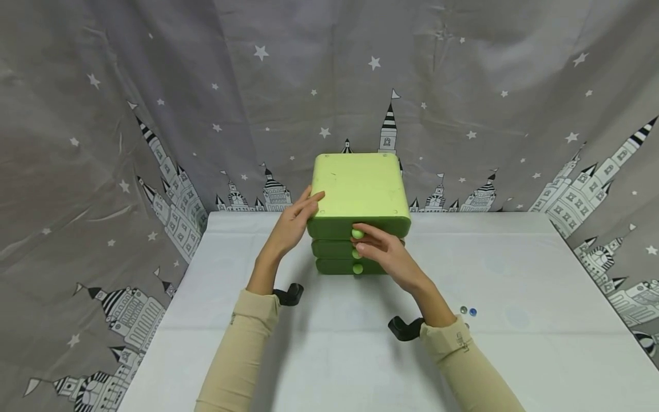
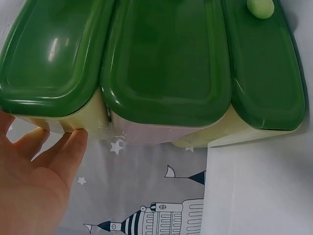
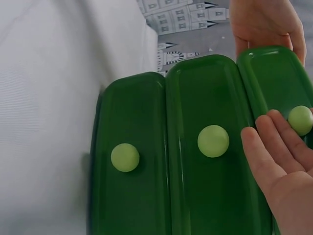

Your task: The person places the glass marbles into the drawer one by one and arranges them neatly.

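A small green cabinet (image 1: 360,183) with a light green top and stacked dark green drawers stands on the table. My left hand (image 1: 296,223) lies against its upper left side, one digit reaching over the top edge and the others along the side. My right hand (image 1: 391,257) is at the top drawer's round knob (image 1: 357,234), index finger over it and other fingers just below. The right wrist view shows fingertips (image 3: 275,115) beside that knob. Below it sit the middle drawer's knob (image 3: 213,141) and the bottom drawer's knob (image 3: 125,157).
Small glass marbles, one green (image 1: 464,309) and one blue (image 1: 472,312), lie on the white table (image 1: 520,269) to the right, another partly hidden by my right sleeve (image 1: 463,355). A grey curtain (image 1: 288,68) printed with castles and stars hangs behind the cabinet.
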`<state>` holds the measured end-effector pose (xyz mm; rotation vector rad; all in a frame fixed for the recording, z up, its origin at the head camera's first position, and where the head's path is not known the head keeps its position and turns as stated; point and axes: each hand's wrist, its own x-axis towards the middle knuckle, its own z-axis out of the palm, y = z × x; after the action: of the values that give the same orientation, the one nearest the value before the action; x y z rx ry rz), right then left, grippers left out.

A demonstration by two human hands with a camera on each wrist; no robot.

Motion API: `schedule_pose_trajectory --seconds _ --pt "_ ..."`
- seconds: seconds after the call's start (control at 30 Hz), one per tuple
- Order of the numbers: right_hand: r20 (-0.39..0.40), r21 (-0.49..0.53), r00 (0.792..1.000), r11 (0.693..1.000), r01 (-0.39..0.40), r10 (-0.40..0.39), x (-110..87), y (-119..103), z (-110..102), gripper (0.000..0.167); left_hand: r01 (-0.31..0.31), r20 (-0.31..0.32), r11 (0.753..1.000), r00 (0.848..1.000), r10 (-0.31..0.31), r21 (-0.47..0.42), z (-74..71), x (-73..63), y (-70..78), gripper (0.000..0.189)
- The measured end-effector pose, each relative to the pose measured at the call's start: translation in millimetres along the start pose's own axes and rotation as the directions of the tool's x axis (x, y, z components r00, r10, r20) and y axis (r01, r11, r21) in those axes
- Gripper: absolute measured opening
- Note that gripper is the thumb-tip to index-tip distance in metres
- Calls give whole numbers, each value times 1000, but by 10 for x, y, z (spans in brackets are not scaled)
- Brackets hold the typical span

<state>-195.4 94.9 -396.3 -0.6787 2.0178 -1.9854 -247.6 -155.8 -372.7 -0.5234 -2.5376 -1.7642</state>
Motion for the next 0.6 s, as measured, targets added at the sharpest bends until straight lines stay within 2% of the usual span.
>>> schedule_pose_trajectory --seconds 0.17,0.3,0.6 --pt "-6 -13 1000 1000 -20 20 -41 -5 11 52 13 0 1000 1000 -13 23 0 5 18 46" --pt "6 -30 1000 999 -24 25 -95 -9 15 53 -1 5 999 1000 1 52 1 8 -2 48" --pt "87 -27 996 1000 6 -4 -247 -19 32 55 -10 30 998 999 9 58 -39 5 -26 52"
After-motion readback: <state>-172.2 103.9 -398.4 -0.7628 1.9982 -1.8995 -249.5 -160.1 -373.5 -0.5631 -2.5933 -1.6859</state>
